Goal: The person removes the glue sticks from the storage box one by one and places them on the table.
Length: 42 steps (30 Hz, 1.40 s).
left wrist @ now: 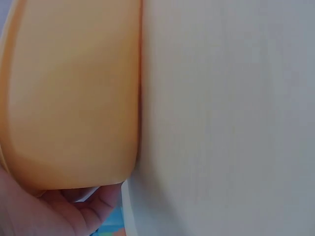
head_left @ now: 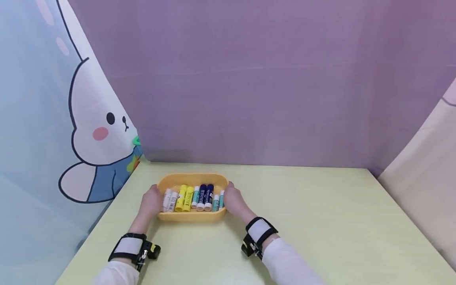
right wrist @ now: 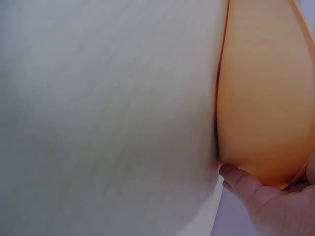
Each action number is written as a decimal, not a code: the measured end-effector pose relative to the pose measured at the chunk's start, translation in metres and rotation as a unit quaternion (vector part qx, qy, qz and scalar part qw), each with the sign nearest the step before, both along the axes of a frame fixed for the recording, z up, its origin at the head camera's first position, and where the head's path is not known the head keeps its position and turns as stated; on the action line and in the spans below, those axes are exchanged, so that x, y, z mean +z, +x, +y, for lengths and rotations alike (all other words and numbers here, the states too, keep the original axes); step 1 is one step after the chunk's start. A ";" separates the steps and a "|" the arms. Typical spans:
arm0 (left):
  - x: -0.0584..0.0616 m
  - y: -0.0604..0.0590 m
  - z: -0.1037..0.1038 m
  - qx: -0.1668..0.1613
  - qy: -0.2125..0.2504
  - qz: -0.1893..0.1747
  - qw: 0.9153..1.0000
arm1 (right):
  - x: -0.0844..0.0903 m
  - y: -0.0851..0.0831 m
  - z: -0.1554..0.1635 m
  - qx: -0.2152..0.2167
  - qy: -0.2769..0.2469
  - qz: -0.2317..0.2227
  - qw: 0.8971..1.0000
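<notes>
Head view: tray (head_left: pixel 192 179) lengthwise left-right, seemingly.

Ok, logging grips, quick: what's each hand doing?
Left hand: grips the left end of the orange tray.
Right hand: grips the tray's right end.

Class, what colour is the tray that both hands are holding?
The tray is orange-yellow, seen best in the head view, where left hand and right hand grip its ends.
</notes>
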<state>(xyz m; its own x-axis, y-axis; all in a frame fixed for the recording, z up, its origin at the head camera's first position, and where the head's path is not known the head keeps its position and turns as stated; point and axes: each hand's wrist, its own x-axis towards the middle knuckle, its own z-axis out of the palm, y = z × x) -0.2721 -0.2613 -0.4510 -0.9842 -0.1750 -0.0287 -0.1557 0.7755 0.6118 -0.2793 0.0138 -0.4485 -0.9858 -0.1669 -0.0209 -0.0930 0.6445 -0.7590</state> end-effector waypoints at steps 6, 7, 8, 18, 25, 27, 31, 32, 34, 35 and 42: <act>0.001 0.006 0.017 0.008 0.007 0.008 1.000 | 0.000 0.004 0.017 -0.004 -0.014 -0.003 1.000; 0.001 0.006 0.020 0.009 0.008 0.007 1.000 | 0.000 0.005 0.020 -0.005 -0.013 -0.002 1.000; 0.001 0.007 0.023 0.011 0.009 0.006 1.000 | 0.000 0.006 0.023 -0.004 -0.012 -0.001 1.000; 0.002 0.016 0.047 0.021 0.011 0.011 1.000 | -0.004 0.010 0.045 -0.008 -0.018 -0.013 1.000; 0.002 0.019 0.061 0.018 0.018 0.023 0.999 | -0.004 0.014 0.060 -0.007 -0.014 -0.007 1.000; 0.003 0.021 0.064 0.019 0.020 0.024 0.999 | -0.004 0.014 0.063 -0.006 -0.008 -0.009 1.000; 0.003 0.023 0.070 0.013 0.023 0.026 0.999 | -0.005 0.014 0.069 -0.007 -0.009 -0.011 1.000; 0.003 0.023 0.071 0.011 0.021 0.026 0.999 | -0.005 0.014 0.070 -0.008 -0.009 -0.011 1.000; 0.004 0.023 0.073 0.003 0.015 0.025 1.000 | -0.004 0.015 0.073 -0.007 -0.005 -0.007 1.000; 0.005 0.023 0.074 -0.002 0.010 0.023 1.000 | -0.004 0.015 0.074 -0.007 -0.005 -0.005 1.000; 0.013 0.018 0.072 -0.040 -0.033 0.002 0.999 | -0.004 0.017 0.078 -0.011 -0.007 -0.007 1.000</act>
<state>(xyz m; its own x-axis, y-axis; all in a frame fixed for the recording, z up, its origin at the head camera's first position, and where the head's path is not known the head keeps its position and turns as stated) -0.2546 -0.1889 -0.4379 -0.9951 -0.0978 -0.0164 -0.0903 0.8245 0.5586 -0.2623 0.0919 -0.4521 -0.9887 -0.1460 -0.0333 -0.0679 0.6353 -0.7693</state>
